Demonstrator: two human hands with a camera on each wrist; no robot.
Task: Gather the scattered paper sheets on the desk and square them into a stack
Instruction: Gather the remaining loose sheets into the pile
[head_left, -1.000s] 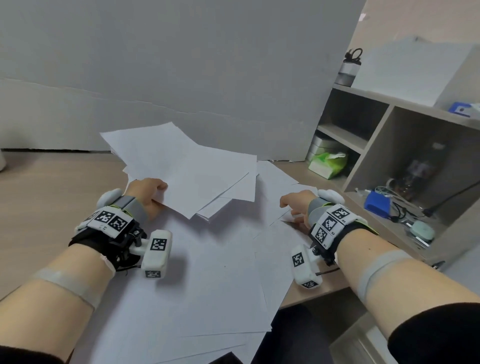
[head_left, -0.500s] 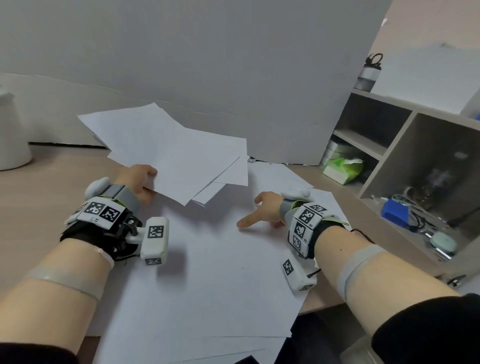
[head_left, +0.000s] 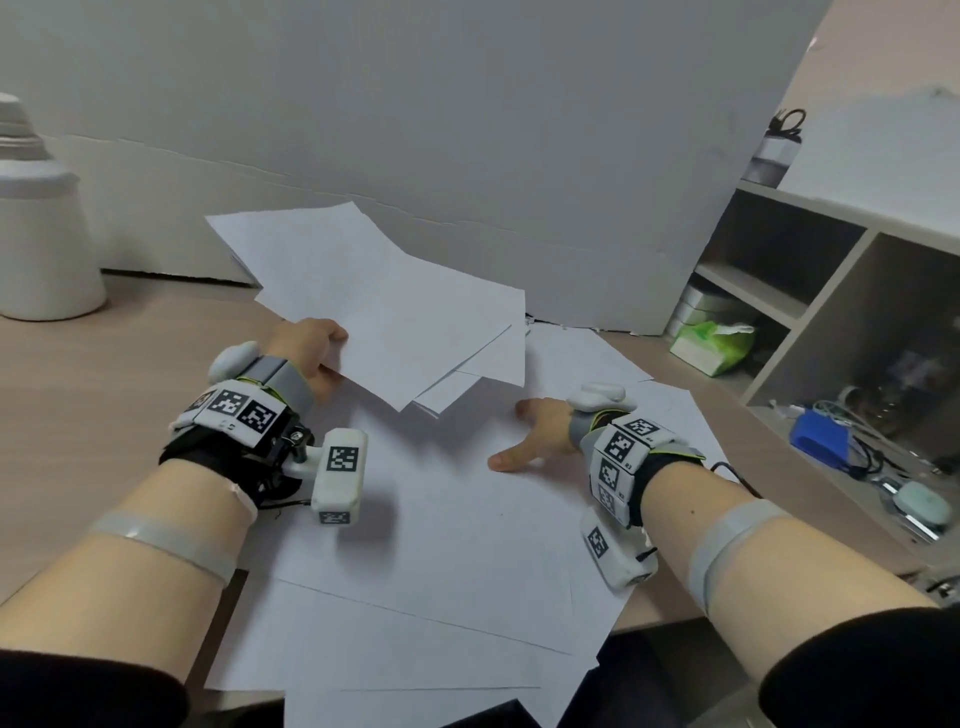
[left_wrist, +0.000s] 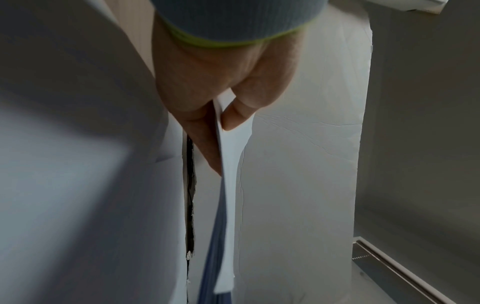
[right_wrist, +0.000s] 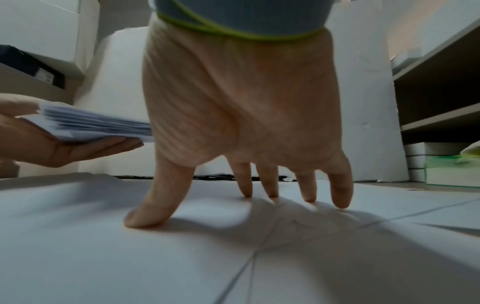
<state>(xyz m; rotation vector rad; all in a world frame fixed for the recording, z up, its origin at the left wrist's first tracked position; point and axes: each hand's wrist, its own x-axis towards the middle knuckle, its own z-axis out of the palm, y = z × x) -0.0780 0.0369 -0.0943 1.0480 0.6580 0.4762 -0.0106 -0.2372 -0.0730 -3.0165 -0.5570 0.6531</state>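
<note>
My left hand (head_left: 311, 353) holds a fanned bundle of white sheets (head_left: 384, 306) above the desk, thumb on top and fingers underneath. The left wrist view shows the bundle (left_wrist: 226, 185) edge-on, pinched by the left hand (left_wrist: 221, 115). Several more white sheets (head_left: 426, 545) lie overlapping on the desk, some hanging over its front edge. My right hand (head_left: 530, 436) rests on these loose sheets (right_wrist: 182, 257) with spread, straight fingers, the fingertips (right_wrist: 340, 203) and thumb pressing down. In the right wrist view the held bundle (right_wrist: 88, 125) hangs to the left.
A large grey board (head_left: 467, 130) stands behind the desk. A white container (head_left: 36, 223) is at far left. Shelves (head_left: 831, 312) on the right hold a green tissue pack (head_left: 711, 345), a blue object (head_left: 818, 436) and cables. Wooden desk (head_left: 104, 389) shows at left.
My right hand moved left from the desk's right edge onto the middle sheets and spread its fingers flat. The left hand kept hold of the bundle, shifting slightly.
</note>
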